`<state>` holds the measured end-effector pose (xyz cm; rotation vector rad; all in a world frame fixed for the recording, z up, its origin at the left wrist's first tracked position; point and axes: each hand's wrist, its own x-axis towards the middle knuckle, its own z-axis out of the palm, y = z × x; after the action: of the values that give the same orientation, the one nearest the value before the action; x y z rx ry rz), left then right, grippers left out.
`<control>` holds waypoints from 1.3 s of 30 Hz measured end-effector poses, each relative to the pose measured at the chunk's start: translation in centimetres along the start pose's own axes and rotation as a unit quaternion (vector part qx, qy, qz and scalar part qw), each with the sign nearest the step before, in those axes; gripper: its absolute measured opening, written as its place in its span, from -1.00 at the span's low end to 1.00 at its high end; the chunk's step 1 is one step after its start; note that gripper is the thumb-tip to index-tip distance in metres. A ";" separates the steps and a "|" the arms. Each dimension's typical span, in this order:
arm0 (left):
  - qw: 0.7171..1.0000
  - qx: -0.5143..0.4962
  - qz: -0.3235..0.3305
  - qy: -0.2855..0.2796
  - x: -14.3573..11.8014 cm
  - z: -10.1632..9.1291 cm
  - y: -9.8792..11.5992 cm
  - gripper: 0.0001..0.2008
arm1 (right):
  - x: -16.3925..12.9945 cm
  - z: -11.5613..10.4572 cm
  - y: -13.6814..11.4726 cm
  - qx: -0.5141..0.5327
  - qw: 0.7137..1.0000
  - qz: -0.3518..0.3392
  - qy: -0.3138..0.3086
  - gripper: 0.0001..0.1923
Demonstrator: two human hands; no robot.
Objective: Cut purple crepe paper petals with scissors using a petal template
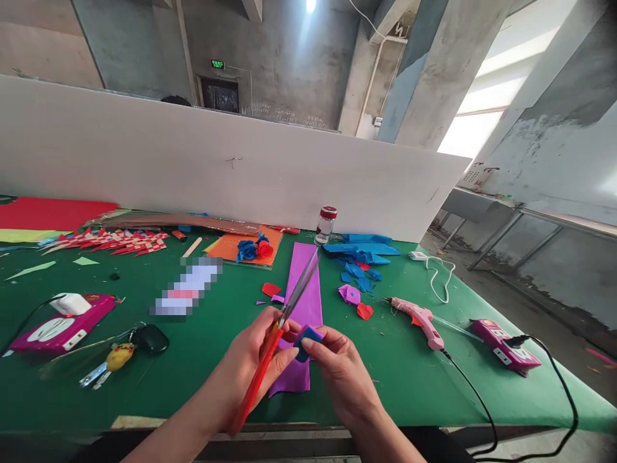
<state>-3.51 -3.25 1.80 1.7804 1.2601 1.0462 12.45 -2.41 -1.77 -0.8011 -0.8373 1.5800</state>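
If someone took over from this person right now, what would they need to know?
Left hand: closed around red-handled scissors, blades pointing up and away.
Right hand: pinching a small blue piece at the fingertips.
Purple paper strip lies on the green table under both hands.
Done: blue and red paper flowers sit on orange card.
Left: the blue piece looks uncut.

A green table backed by a long white board holds a pink glue gun with a black cord, and a small red-capped glass jar. Blue paper scraps lie near the jar, with blue and red paper flowers on an orange sheet. At left sit a bunch of keys and what may be a pink case.
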 end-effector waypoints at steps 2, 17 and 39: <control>0.999 -0.042 -0.009 -0.009 -0.2 0.0 0.6 -0.83 | -0.3 0.4 0.5 0.009 1.000 0.005 -0.005 -0.80; 0.998 -0.047 -0.027 0.024 -0.1 0.7 -0.6 -0.86 | -0.1 0.8 1.1 -0.033 0.998 0.045 0.025 -0.67; 0.963 0.268 0.005 -0.023 -0.6 -0.8 0.8 -0.81 | 0.8 -0.3 -0.9 0.023 0.998 0.014 0.058 -0.67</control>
<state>-4.07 -4.01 2.70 2.1919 1.6134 0.6970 13.00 -1.46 -1.20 -0.8652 -0.7060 1.5566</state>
